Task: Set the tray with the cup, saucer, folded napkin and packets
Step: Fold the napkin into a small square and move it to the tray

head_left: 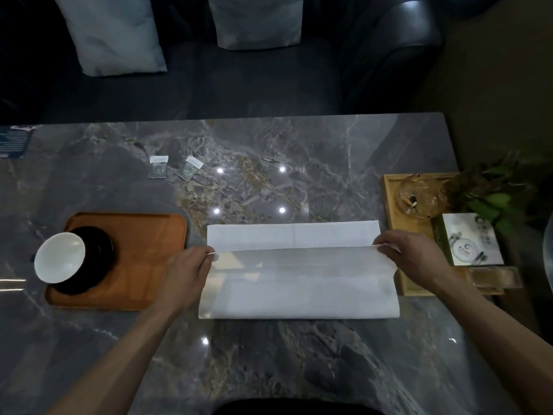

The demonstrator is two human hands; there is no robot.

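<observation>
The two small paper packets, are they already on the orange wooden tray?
No, the two small paper packets lie on the grey marble table, beyond the orange wooden tray, which holds only the white cup and black saucer.

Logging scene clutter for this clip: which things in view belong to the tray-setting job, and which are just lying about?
Job:
orange tray
white cup on the black saucer
white napkin, pinched by left hand and right hand
two packets on the marble table

Lying about:
wooden tray
glass ashtray
printed box
plant
blue card
</observation>
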